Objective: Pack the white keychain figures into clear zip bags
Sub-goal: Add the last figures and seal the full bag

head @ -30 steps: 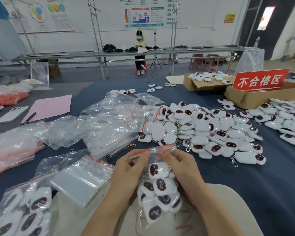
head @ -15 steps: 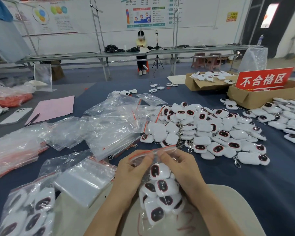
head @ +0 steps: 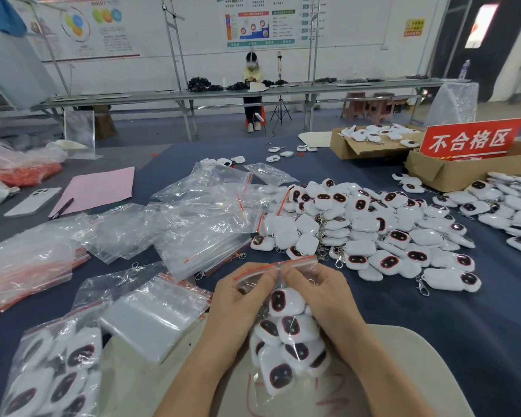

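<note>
The clear zip bag [head: 286, 341] sits upright between the two hands, close to the person. It is stuffed with white keychain figures [head: 289, 326] stacked one on another, dark faces showing through the film. Its red zip strip [head: 265, 267] runs across the top, and that is where the work is. The left hand [head: 238, 308] and right hand [head: 322, 299] both pinch the strip, fingertips meeting near its middle, the other fingers curled against the bag.

It looks like the sealing step. To do it well, I'd say pinch firmly and slide outward to each end, so the track clicks shut along its whole length; the right end of the strip looks slack. The top figure rides high, so it wants nudging down, and any metal clasp kept out of the track.

Just beyond lies the loose pile of figures [head: 373, 233] on the blue table [head: 478, 311], with empty bags [head: 199, 224] to the left and a filled bag [head: 51, 377] nearest.
</note>
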